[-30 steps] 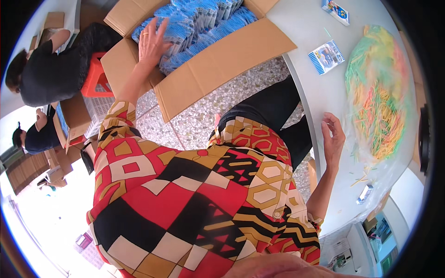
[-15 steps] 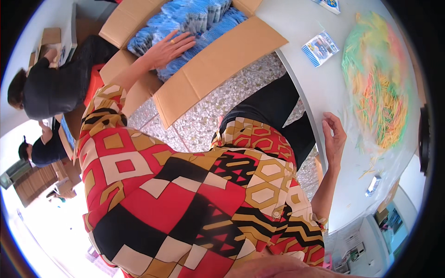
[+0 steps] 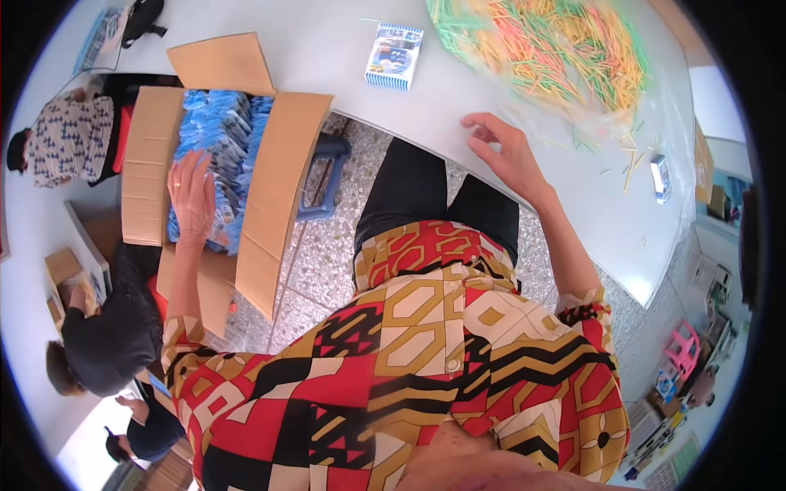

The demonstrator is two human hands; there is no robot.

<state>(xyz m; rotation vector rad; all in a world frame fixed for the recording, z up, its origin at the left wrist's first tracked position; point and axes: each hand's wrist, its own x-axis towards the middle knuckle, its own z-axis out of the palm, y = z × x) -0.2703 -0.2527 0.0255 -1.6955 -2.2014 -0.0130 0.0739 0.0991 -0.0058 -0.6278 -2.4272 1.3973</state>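
Blue-and-white packets [image 3: 233, 155], too many and too overlapped to count, fill one open cardboard box [image 3: 282, 172] under the left hand [image 3: 191, 196]. The two hands are well apart: the left lies palm down on the packets, fingers extended, though I cannot tell whether it grips any; the right hand [image 3: 512, 155] is half-curled over the surface [image 3: 446, 110], thumb and fingers parted. Between the hands, farther out, one blue-and-white carton [image 3: 394, 56] lies on the surface. Beyond the right hand is one clear bag [image 3: 565, 49] of coloured sticks, uncountable; to its right, one small box [image 3: 660, 177]. One blue stool [image 3: 323, 176] stands between the hands.

Compared with half a second ago, the view has turned, the left hand's fingers point away from the body instead of across the packets, and one of two cartons has left view.
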